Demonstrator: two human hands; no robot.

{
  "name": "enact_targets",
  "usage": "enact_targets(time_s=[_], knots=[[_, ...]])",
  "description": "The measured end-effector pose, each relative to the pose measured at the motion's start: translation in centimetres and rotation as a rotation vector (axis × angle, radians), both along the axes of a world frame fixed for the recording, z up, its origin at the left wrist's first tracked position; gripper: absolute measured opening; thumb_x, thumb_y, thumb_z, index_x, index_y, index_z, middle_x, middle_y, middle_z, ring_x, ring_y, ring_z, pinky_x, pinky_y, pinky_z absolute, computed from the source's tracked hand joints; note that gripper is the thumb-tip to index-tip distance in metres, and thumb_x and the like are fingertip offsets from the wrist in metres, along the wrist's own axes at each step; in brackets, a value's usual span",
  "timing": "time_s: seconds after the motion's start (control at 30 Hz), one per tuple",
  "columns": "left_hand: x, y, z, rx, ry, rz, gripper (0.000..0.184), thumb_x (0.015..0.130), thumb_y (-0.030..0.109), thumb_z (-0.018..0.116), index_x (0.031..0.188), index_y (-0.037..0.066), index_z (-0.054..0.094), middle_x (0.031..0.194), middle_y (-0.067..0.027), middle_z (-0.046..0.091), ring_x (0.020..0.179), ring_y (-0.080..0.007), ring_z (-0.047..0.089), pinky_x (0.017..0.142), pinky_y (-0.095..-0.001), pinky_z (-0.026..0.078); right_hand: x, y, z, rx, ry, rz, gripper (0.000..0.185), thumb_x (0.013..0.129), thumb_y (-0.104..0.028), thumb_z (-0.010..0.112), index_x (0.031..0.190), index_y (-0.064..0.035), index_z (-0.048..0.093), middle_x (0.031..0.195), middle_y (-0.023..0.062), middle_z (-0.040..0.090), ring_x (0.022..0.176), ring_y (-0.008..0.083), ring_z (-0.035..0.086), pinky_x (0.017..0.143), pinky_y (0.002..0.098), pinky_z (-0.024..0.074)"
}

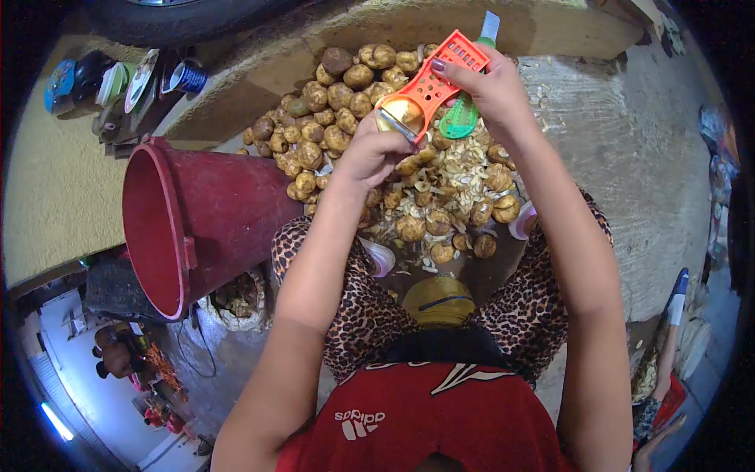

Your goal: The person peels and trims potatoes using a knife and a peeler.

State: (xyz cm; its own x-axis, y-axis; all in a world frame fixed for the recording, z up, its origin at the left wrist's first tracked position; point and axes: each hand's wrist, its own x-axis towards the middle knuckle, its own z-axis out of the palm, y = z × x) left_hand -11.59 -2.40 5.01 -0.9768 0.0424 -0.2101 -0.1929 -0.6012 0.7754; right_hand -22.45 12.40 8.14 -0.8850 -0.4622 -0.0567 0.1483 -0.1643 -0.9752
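My left hand (371, 153) is closed around a pale, peeled-looking potato (397, 108), mostly hidden by the hand and a tool. In my right hand (497, 90) is an orange peeler (431, 85) with grater slots and round holes; its metal blade end lies over the potato. A green perforated tool (460, 118) shows beneath the right hand, and a flat blade with a green base (490, 27) sticks out above it. I cannot tell whether these are one piece. Below both hands lies a heap of brown potatoes (340, 96) with pale peelings (464, 169) scattered among them.
A large red bucket (228, 204) lies on its side at the left. Between my legs is a yellowish round object (438, 300). A tyre (181, 23) stands at the top edge, and a blue-and-white cup (187, 77) is at upper left. Another person's arm (668, 338) shows at right.
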Motion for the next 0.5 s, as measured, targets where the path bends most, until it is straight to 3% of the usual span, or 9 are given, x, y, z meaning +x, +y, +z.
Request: enact_targets(time_s=[0.23, 0.33, 0.4, 0.43, 0.5], knots=[[-0.3, 1.2, 0.7, 0.024, 0.054, -0.031, 0.058, 0.056, -0.007, 0.052, 0.114, -0.002, 0.047, 0.093, -0.0058, 0.058, 0.077, -0.0141, 0.057, 0.065, -0.0255, 0.046, -1.9, 1.2, 1.1, 0.05, -0.021, 0.143, 0.023, 0.071, -0.013, 0.072, 0.088, -0.0024, 0.061, 0.08, 0.0034, 0.064, 0.07, 0.0096, 0.059, 0.064, 0.0236, 0.0474], [-0.3, 1.0, 0.8, 0.024, 0.057, -0.002, 0.054, 0.055, -0.007, 0.05, 0.109, -0.002, 0.048, 0.09, -0.0071, 0.058, 0.074, -0.0156, 0.056, 0.062, -0.0262, 0.045, -2.4, 1.6, 1.7, 0.182, 0.002, 0.069, 0.022, 0.071, -0.013, 0.071, 0.089, -0.0028, 0.063, 0.079, 0.0037, 0.065, 0.069, 0.0102, 0.06, 0.063, 0.0239, 0.0477], [0.2, 0.1, 0.5, 0.02, 0.089, 0.036, 0.05, 0.054, -0.007, 0.05, 0.104, -0.002, 0.05, 0.088, -0.0085, 0.058, 0.072, -0.0169, 0.056, 0.061, -0.0263, 0.044, -6.1, 4.2, 0.2, 0.305, 0.366, -0.225, 0.022, 0.072, -0.014, 0.07, 0.09, -0.0029, 0.063, 0.078, 0.0038, 0.065, 0.069, 0.011, 0.061, 0.063, 0.0247, 0.0488], [0.8, -0.7, 0.7, -0.071, 0.086, 0.042, 0.057, 0.054, -0.002, 0.053, 0.11, -0.001, 0.046, 0.093, -0.0112, 0.056, 0.072, -0.0184, 0.053, 0.061, -0.0276, 0.042, -7.5, 5.6, 0.4, 0.215, 0.335, -0.265, 0.023, 0.078, -0.013, 0.064, 0.097, -0.0015, 0.059, 0.085, 0.0032, 0.064, 0.072, 0.0099, 0.06, 0.061, 0.0224, 0.0479], [1.1, -1.5, 0.6, -0.058, 0.061, 0.079, 0.056, 0.054, -0.002, 0.053, 0.11, -0.001, 0.047, 0.095, -0.0116, 0.056, 0.074, -0.0191, 0.054, 0.061, -0.0276, 0.042, -7.4, 5.9, 0.2, 0.136, 0.227, -0.222, 0.022, 0.078, -0.014, 0.064, 0.097, -0.0015, 0.059, 0.085, 0.0037, 0.064, 0.072, 0.0105, 0.06, 0.061, 0.023, 0.0482]])
